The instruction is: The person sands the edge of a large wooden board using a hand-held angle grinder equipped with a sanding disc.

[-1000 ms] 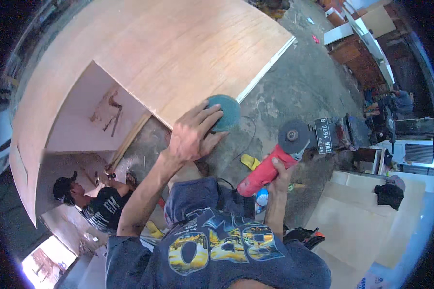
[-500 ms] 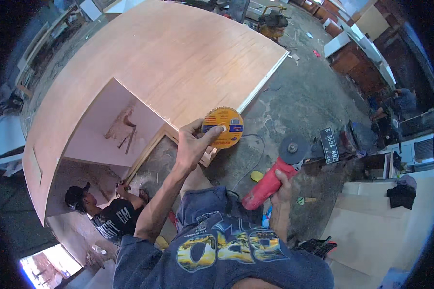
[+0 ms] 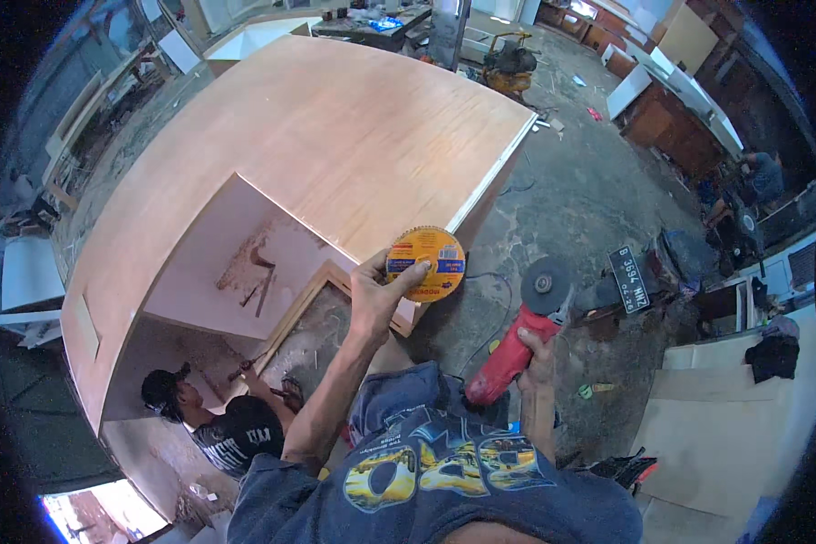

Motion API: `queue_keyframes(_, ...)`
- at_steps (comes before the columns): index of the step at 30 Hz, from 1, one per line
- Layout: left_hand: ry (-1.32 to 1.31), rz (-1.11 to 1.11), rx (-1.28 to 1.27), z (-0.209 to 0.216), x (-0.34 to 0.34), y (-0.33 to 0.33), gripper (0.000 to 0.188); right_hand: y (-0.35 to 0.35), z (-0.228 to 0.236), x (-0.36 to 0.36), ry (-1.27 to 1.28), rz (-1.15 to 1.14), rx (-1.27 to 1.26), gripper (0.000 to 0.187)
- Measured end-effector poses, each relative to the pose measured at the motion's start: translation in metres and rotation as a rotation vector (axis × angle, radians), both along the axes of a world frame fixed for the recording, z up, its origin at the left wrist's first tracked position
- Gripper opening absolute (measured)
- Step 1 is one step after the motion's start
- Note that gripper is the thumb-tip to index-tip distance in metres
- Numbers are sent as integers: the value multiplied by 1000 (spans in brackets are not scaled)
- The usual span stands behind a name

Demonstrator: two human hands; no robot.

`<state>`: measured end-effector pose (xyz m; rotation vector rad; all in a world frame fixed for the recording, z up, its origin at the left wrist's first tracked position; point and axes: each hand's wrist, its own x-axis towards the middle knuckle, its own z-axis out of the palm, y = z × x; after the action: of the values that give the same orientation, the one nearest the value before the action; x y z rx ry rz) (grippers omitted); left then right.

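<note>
Pinched between the thumb and fingers of my left hand [image 3: 379, 290] is a circular saw blade [image 3: 440, 249], toothed at its rim, with a yellow face and a blue band. My thumb lies over its centre hole. On the right, my right hand [image 3: 539, 358] grips a red angle grinder [image 3: 503, 363] by its body. A dark disc [image 3: 546, 284] is mounted on the grinder's head, facing up. Blade and grinder are held apart from each other.
A large wooden panel structure [image 3: 354, 127] with a cut-out stands ahead and left. Beside it a person in a black cap [image 3: 236, 426] crouches with a tool. A motorcycle's plate [image 3: 629, 278] is right of the grinder; pale boards [image 3: 698, 435] lie at lower right. Another person [image 3: 762, 177] is far right.
The whole view has shifted, so the scene sits slightly lower. Both hands keep their hold on the blade and the grinder. The crouching person's arm and tool have moved a little.
</note>
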<state>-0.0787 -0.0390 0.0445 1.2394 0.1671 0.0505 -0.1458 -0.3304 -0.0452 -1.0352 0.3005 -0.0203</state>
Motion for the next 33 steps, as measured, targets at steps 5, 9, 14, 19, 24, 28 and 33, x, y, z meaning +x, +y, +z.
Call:
queue_keyframes(5,9,-2,-77,-1,-4,6,33,9,4,0,-35,-26,-4,60)
queue_keyframes(9,23,26,-96,0,-5,10,33,15,9,-4,-9,11,55,61)
queue_keyframes(14,60,-32,-202,-1,-11,12,30,19,7,-6,-30,9,39,60)
queue_keyframes(19,189,-135,-526,-5,-18,7,29,18,1,-9,-39,26,20,62)
queue_keyframes(24,181,-171,-679,-8,-27,5,27,21,-8,-11,6,13,43,62)
queue_keyframes(28,182,-188,-638,-14,-29,2,23,27,1,-10,-6,22,28,61)
queue_keyframes(33,210,-229,-583,-14,-38,4,28,32,10,-12,-35,46,19,60)
